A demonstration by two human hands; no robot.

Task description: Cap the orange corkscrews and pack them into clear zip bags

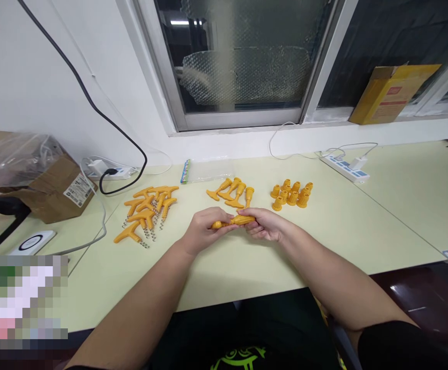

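Observation:
My left hand (207, 229) grips one end of a yellow plastic tool (243, 220), and my right hand (265, 224) is closed on its other end, a ribbed sleeve. The tool lies sideways between both hands, above the table. To the left lies a pile of yellow T-handles (145, 215) with metal spiral tips. Just beyond my hands are several yellow T-handled pieces (236, 193) with sleeves over their shafts. A group of loose yellow sleeves (292, 197) stands to the right.
A clear plastic bag (208, 170) lies near the wall. Power strips (345, 168) with cables are at the back right and back left. A cardboard box (59, 185) and a white round-marked pad (34, 242) are at left. Another box (393, 97) leans on the window.

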